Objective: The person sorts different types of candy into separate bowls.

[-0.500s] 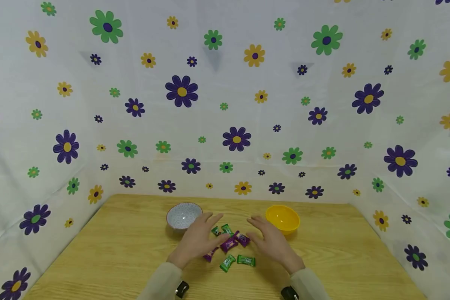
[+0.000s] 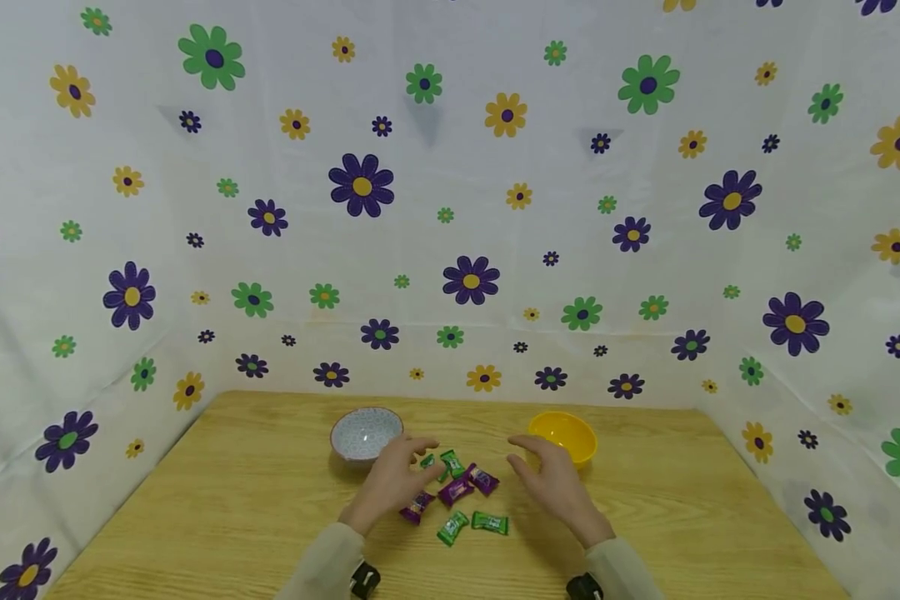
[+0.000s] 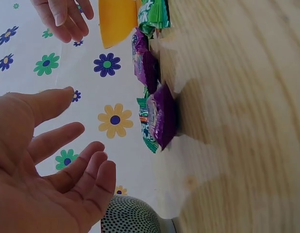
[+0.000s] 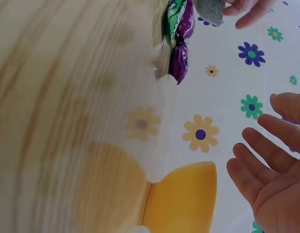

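Observation:
Several wrapped candies lie in a loose group on the table between the two hands, some in green wrappers [image 2: 490, 522] and some in purple wrappers [image 2: 483, 479]. My left hand [image 2: 392, 482] hovers at the left side of the group with its fingers loosely bent and nothing in them; it overlaps the patterned bowl [image 2: 366, 433] in the head view. On the other side my right hand [image 2: 557, 487] is held above the table, fingers spread, holding nothing. Behind it stands a yellow bowl [image 2: 562, 435], partly covered by that hand.
The wooden table [image 2: 270, 500] is bordered at the back and sides by a white cloth [image 2: 435, 242] printed with flowers. A dark wrist strap [image 2: 364, 579] sits by the left sleeve, and another strap [image 2: 585, 587] by the right one.
Both hands have drawn slightly apart, the right one shifting a little to the right. The candies and bowls keep their places on the table.

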Demonstrator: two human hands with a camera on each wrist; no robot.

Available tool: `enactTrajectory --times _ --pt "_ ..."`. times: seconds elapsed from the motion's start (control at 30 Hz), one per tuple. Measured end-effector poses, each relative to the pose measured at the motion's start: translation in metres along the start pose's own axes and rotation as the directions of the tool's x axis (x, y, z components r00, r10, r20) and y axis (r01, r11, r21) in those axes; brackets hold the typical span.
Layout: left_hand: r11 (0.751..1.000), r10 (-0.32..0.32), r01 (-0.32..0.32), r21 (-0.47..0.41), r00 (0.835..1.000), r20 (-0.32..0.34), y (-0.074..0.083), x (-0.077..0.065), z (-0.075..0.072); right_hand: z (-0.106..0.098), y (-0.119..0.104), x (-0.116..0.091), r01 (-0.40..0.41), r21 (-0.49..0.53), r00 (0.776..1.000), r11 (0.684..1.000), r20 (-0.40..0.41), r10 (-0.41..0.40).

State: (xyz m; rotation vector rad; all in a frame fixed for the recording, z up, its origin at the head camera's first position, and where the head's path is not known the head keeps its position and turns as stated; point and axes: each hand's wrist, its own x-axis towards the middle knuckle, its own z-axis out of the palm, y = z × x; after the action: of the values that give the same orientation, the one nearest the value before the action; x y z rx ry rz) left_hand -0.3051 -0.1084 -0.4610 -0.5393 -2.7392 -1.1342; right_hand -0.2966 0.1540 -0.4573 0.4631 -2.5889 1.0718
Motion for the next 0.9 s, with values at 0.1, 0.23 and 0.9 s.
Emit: enactTrajectory --times 0.1,0.23,0.9 --pt "1.0 -0.016 0.016 0.003 0.999 0.047 -0.003 -0.004 -0.001 -0.002 0.006 -0.002 -0.018 0.005 0.998 1.0 -0.062 0.019" --pt "0.999 -0.048 0.047 0.009 0.992 0.117 -0.007 -0.007 -0.006 -0.009 0.013 -0.001 -0.062 -0.014 0.99 0.998 -0.126 0.06" --pt "0.995 -0.076 0.091 -0.05 0.965 0.251 -0.029 -0.011 -0.014 -0.05 0.07 0.017 -0.391 0.152 0.908 0.908 -0.096 0.407"
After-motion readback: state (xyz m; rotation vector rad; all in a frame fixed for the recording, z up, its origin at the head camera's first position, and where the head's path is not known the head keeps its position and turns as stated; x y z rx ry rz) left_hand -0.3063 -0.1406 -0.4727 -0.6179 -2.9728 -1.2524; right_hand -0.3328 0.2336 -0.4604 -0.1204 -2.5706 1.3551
